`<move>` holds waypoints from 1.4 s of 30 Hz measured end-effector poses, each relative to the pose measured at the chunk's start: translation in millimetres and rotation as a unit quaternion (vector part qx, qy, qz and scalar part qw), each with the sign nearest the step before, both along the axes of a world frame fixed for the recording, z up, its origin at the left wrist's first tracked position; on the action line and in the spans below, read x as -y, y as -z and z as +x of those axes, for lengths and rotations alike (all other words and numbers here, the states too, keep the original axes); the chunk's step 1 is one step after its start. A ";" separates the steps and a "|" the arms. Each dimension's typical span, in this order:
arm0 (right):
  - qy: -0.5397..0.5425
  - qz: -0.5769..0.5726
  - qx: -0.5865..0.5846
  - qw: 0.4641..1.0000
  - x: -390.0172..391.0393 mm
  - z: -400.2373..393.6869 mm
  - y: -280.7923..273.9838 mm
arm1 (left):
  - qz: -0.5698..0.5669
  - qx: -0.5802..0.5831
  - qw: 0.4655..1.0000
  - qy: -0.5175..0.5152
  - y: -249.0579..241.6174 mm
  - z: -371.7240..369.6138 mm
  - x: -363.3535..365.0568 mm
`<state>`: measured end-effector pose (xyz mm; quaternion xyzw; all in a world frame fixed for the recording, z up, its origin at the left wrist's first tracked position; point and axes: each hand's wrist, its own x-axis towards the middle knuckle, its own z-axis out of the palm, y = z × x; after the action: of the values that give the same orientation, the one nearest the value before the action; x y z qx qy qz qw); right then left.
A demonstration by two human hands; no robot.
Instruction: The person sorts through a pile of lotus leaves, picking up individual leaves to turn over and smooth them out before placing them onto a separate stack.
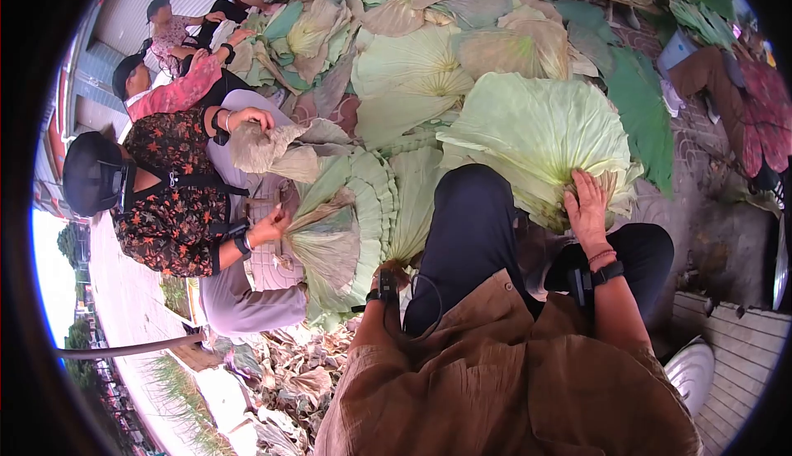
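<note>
A large pale green lotus leaf (528, 126) fans out in front of my knees. My right hand (587, 208) is on its gathered, browned lower part, fingers bent over the veins. Beside my left knee, my left hand (393, 274) is closed at the narrow end of another green lotus leaf (412, 200); its fingers are partly hidden. That leaf lies against a layered stack of folded lotus leaves (371, 200) to the left. A co-worker's hands hold a dry, brownish leaf (268, 146) and touch a greyish-green leaf (326, 245) on this stack.
Spread lotus leaves (412, 68) cover the ground ahead. Several people sit along the left, the nearest in a leaf-patterned shirt (169, 184). Dry leaf scraps (297, 365) lie behind at lower left. At right are a person in red (763, 109) and a slatted surface (734, 349).
</note>
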<state>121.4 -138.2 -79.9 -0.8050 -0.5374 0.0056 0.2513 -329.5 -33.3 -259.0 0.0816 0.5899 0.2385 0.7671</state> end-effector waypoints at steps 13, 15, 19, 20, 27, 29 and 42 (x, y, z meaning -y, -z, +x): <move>0.022 -0.005 -0.029 0.999 2.1 -3.9 -3.0 | -0.173 0.159 0.844 -0.482 -29.9 -12.8 -41.6; 0.026 0.004 -0.033 0.999 3.2 -4.8 -3.8 | -0.159 0.186 0.830 -0.501 -76.1 5.2 -48.1; 0.023 0.005 -0.043 0.999 3.6 -4.3 -8.3 | -0.043 0.290 0.849 -0.439 -140.7 43.5 -68.4; 0.030 0.009 -0.044 0.999 3.5 -4.2 -9.8 | -0.013 0.330 0.857 -0.396 -165.3 56.2 -71.7; 0.026 0.010 -0.052 0.998 5.6 -6.2 -12.7 | 0.169 0.506 0.832 -0.153 -318.0 120.2 -89.5; 0.030 0.012 -0.060 0.998 6.2 -6.7 -13.6 | 0.212 0.497 0.836 -0.098 -352.1 147.6 -81.5; 0.045 0.074 -0.147 0.985 13.7 -2.9 -34.1 | 0.088 0.462 0.876 0.110 -281.0 295.5 -51.0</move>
<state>118.5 -151.9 -45.8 -0.7981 -0.4567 0.0724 0.3862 -34.0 17.7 22.0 0.0934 0.1323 0.2137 0.9634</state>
